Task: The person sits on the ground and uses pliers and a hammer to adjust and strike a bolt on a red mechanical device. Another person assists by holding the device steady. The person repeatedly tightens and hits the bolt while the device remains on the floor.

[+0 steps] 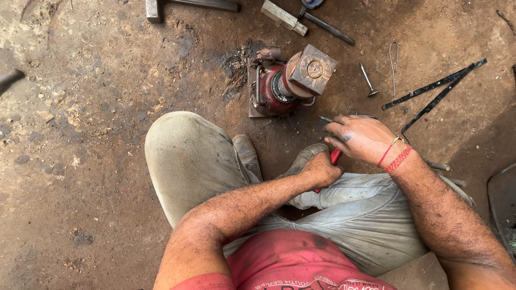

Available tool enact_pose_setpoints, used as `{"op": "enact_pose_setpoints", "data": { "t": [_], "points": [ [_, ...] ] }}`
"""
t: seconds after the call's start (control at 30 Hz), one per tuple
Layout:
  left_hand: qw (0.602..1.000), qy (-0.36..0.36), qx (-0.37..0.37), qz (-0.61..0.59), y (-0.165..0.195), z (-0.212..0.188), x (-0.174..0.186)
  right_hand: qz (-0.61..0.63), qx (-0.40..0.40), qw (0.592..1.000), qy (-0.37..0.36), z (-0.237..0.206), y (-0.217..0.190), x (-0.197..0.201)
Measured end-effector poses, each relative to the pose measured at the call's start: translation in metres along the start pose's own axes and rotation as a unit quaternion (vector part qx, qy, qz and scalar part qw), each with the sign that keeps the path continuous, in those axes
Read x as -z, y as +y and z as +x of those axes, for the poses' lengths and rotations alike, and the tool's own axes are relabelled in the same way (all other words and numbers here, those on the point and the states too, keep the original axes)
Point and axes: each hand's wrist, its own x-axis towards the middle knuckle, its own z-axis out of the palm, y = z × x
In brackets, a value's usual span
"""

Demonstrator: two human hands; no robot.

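Person's sitting on a dirt floor (80,177), knees bent, shoes tucked in front. The left hand (321,169) is a closed fist wrapped around a red-handled tool (334,157). Only a short bit of red handle pokes out above the knuckles and a sliver below, so can't tell what kind of tool it is. It sits just right of frame centre, over the lap by the shoes.

The right hand (361,138), at about 1 o'clock from the fist and just beside it, has grimy fingers pinched narrow on a thin metal rod (326,118) whose tip sticks out toward 10 o'clock. Red thread bracelets (396,157) on that wrist.

Further out, at 11 o'clock from the hands, there's a rusty red bottle jack (282,86) on a square base plate with a blocky square head, oily stain next to it. At 1 o'clock lies a nail (368,80) and a thin wire loop (393,59), and at 2 o'clock some flat black metal strips (435,88). Way up top, a hammer (301,19) at 12 o'clock.
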Motion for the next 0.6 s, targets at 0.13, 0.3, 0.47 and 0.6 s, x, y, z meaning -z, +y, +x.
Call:
{"op": "enact_pose_setpoints", "data": {
  "t": [0.13,0.3,0.47,0.6],
  "points": [
    [1.0,0.01,-0.008,-0.005,-0.0022,0.0023,-0.0018,-0.003,-0.002,1.0,-0.01,0.0001,-0.0003,-0.0008],
    [1.0,0.005,-0.009,-0.005,-0.0023,0.0038,-0.0028,-0.005,0.009,1.0,-0.001,0.0005,0.001,-0.0021],
    [1.0,0.005,-0.014,0.002,0.0003,0.0007,-0.001,-0.009,0.0,1.0,-0.007,0.0007,0.0018,-0.0046],
    [1.0,-0.006,-0.01,-0.001,0.0027,-0.0042,0.0019,-0.016,-0.014,1.0,-0.021,0.0004,0.0017,-0.007]
  ]
}}
